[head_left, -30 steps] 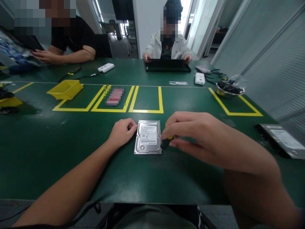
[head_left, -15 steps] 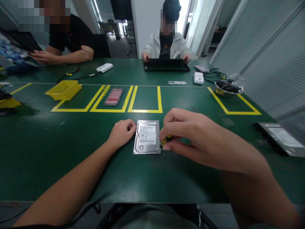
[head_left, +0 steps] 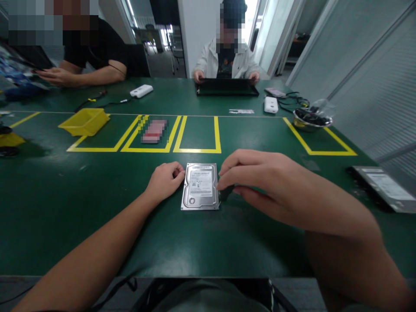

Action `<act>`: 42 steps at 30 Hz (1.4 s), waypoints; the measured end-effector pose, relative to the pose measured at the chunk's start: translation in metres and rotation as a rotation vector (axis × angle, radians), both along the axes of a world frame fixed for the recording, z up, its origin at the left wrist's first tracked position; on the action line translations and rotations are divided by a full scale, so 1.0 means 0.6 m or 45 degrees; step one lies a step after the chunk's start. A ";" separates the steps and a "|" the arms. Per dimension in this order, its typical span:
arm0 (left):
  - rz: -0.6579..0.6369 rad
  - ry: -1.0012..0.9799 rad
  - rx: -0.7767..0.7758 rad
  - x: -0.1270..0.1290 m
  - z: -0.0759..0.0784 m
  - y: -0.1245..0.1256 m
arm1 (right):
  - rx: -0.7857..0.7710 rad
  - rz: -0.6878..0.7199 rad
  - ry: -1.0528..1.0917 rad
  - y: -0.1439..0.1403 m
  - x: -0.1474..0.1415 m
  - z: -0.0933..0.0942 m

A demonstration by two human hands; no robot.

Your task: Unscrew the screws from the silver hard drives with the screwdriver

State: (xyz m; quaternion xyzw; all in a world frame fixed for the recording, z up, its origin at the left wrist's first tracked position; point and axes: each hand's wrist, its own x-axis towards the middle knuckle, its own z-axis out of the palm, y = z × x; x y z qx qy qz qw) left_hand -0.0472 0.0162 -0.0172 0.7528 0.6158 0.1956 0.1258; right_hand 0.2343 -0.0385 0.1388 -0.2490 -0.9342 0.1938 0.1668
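A silver hard drive lies flat on the green table, label side up. My left hand rests against its left edge, fingers curled on the upper corner. My right hand hovers at the drive's right edge and pinches a small screwdriver with a dark, yellow-marked handle, its tip at the drive's right side. The tip itself is hidden by my fingers.
Yellow tape boxes mark the table beyond the drive. A yellow bin sits far left, a metal bowl far right, another drive at the right edge. Two people sit across, one with a black tray.
My right hand's fingers have shifted on the screwdriver handle, so that less yellow shows now. The left hand and the drive have stayed put.
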 end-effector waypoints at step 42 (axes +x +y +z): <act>0.010 0.022 0.008 0.000 -0.006 0.002 | -0.059 0.077 0.004 -0.005 0.003 0.007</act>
